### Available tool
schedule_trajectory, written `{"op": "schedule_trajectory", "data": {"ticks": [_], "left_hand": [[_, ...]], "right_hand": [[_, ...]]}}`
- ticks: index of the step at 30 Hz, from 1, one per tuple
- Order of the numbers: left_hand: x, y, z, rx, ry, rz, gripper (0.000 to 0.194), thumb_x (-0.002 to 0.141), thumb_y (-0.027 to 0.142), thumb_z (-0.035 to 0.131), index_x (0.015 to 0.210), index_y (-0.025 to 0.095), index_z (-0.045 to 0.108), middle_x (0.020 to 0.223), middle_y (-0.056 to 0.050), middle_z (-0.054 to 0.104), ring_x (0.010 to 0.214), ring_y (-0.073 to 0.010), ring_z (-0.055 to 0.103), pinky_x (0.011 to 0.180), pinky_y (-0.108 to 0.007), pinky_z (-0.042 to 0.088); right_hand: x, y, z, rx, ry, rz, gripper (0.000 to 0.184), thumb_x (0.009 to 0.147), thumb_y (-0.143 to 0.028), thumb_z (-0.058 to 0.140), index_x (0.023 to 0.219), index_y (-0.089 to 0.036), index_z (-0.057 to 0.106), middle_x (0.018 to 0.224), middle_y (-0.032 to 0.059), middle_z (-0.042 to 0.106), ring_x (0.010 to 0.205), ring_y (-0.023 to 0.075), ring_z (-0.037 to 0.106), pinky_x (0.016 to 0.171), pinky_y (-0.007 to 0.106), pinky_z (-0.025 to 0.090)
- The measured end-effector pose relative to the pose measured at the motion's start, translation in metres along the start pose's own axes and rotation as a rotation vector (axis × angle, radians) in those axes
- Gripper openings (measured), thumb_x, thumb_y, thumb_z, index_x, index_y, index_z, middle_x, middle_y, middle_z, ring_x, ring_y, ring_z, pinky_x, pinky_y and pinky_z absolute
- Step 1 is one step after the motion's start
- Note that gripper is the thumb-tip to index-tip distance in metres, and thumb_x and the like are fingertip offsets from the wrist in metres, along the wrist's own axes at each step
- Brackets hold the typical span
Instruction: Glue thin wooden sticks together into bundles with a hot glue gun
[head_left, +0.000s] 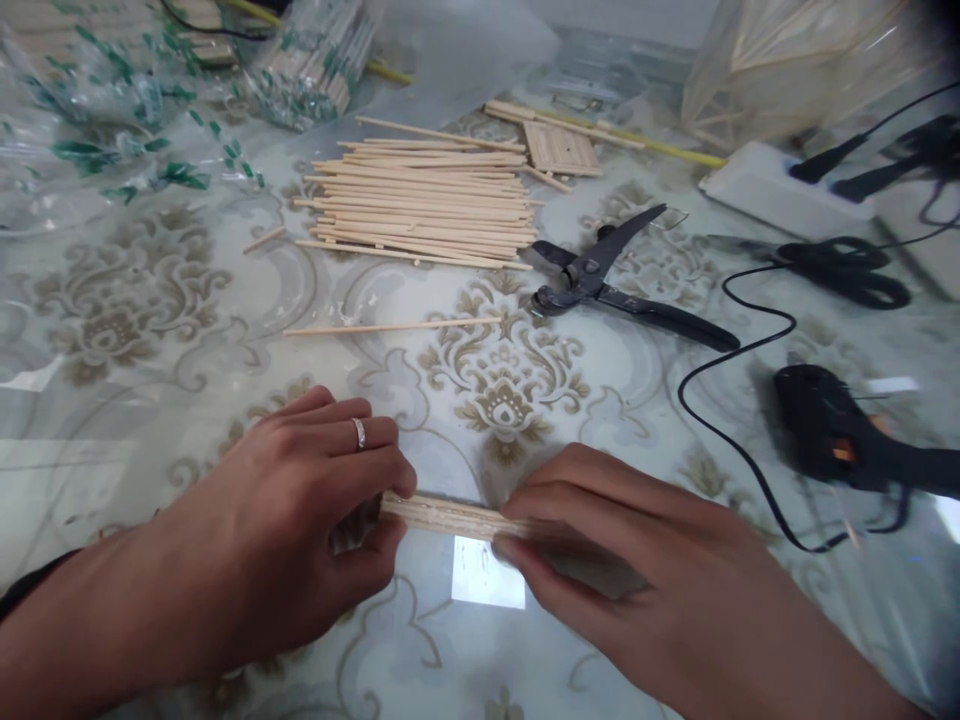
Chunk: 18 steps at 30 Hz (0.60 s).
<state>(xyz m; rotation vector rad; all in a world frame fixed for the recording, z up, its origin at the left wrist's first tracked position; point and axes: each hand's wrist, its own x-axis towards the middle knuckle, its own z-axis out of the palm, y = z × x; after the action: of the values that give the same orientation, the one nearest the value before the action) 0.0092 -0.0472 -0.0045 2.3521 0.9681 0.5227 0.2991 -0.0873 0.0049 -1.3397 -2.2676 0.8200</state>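
Observation:
Between my two hands is a narrow strip of wooden sticks joined side by side, held low over the patterned tabletop. My left hand, with a ring on one finger, pinches its left end between thumb and fingers. At the other end, my right hand has thumb and fingers closed on the strip, hiding that end. One loose wooden stick lies beyond my hands. Farther off is a pile of similar sticks.
Black hole-punch-like pliers lie right of the pile. A black glue gun with a trailing cord is at right, near scissors and a white power strip. Behind stand a small stick panel and plastic-wrapped stick bundles.

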Motion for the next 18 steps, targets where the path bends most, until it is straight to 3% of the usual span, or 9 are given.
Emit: {"op": "schedule_trajectory", "data": {"ticks": [11, 16, 18], "left_hand": [[0.0005, -0.0025, -0.0023, 0.014, -0.093, -0.047, 0.019, 0.107, 0.013, 0.058, 0.102, 0.027, 0.07, 0.097, 0.004, 0.075, 0.093, -0.0197, 0.069, 0.093, -0.041, 0.04], [0.0004, -0.0061, -0.0031, 0.048, -0.075, -0.006, 0.013, 0.104, 0.018, 0.062, 0.112, 0.027, 0.067, 0.109, 0.003, 0.077, 0.093, -0.0187, 0.071, 0.097, -0.039, 0.046], [0.0011, -0.0069, -0.0085, 0.001, -0.06, -0.053, 0.011, 0.104, 0.025, 0.069, 0.114, 0.028, 0.067, 0.105, 0.004, 0.077, 0.086, -0.0167, 0.07, 0.089, -0.035, 0.05]], "right_hand": [[-0.0013, 0.0001, 0.0023, 0.005, 0.017, -0.017, 0.023, 0.107, -0.007, 0.071, 0.103, -0.029, 0.072, 0.096, -0.0055, 0.076, 0.083, 0.012, 0.076, 0.078, 0.023, 0.062], [0.0023, -0.0017, 0.0023, 0.004, 0.06, -0.037, 0.022, 0.104, -0.006, 0.068, 0.098, -0.026, 0.073, 0.093, -0.0034, 0.077, 0.082, 0.0124, 0.078, 0.078, 0.022, 0.063], [0.0021, -0.001, 0.0025, -0.011, 0.061, -0.036, 0.022, 0.105, -0.006, 0.068, 0.097, -0.026, 0.073, 0.093, -0.0029, 0.077, 0.083, 0.0128, 0.078, 0.077, 0.022, 0.063]]}}
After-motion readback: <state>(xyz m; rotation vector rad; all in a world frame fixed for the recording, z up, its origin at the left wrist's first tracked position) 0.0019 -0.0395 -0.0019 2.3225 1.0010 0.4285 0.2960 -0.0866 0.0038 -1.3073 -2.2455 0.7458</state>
